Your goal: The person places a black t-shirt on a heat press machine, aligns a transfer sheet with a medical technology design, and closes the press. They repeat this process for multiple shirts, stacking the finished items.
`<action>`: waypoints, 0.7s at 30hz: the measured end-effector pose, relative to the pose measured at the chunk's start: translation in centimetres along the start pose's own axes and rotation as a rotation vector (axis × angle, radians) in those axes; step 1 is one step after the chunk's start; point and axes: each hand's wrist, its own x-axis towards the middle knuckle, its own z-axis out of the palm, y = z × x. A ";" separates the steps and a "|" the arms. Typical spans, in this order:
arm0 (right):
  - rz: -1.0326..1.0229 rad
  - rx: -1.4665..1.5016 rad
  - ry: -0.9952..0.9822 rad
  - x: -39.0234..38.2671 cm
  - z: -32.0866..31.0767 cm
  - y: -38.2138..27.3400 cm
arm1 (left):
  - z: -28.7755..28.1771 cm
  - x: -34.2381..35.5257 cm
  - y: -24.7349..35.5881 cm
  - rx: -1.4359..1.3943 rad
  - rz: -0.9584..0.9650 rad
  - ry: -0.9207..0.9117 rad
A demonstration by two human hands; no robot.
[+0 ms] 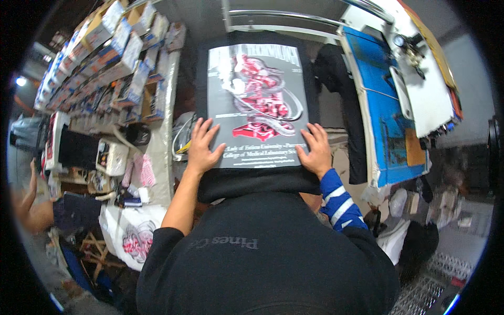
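The left hand (203, 149) and the right hand (316, 149) are resting well apart, fingers spread and gripping nothing, each straddling one side edge of a grey printed panel (223, 128) near its near corners. The panel, with its red-and-white graphic, is lying face up on a black shirt (247, 181), straight ahead of the person.

For steadying and smoothing, which these hands seem to be doing, it is probably best to be pressing equally on both sides with flat fingers. Tugging with one hand would likely be skewing the panel, and the soft fabric could be bunching underneath. The near hem is already forming a thick fold, so keeping that fold away from the print seems wise.

What is supporting the shirt is staying hidden beneath it. On the right, a dark cloth (357, 126) is hanging beside a blue board with a pale frame (386, 126), and a white tabletop (425, 79) is holding small metal equipment farther off. A metal rail (283, 14) is running across the far side. On the left, stacked boxes (121, 63) are filling shelves, a white printed cloth (118, 223) is lying nearer, and another person's arm (32, 181) is showing at the edge.
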 end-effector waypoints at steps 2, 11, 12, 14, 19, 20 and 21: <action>0.023 -0.003 0.000 -0.3 -0.4 0.0 | 0.2 0.3 0.3 -0.026 0.006 -0.007; -0.030 -0.001 0.018 -0.1 0.5 0.4 | 0.9 -0.4 -1.1 0.054 0.051 0.038; -0.031 0.008 0.027 -0.2 0.5 0.4 | 0.9 -0.4 -1.0 0.029 0.057 0.039; -0.044 0.010 0.049 -0.1 0.7 0.7 | 0.9 -0.1 -1.1 0.016 0.070 0.050; -0.054 -0.006 0.068 -0.1 0.9 0.7 | 1.2 -0.1 -1.6 0.015 0.082 0.049; -0.054 -0.009 0.064 -0.2 0.9 0.7 | 1.3 -0.2 -1.5 0.018 0.081 0.051; -0.046 -0.017 0.045 -0.3 1.0 0.8 | 1.4 -0.3 -1.6 0.021 0.080 0.054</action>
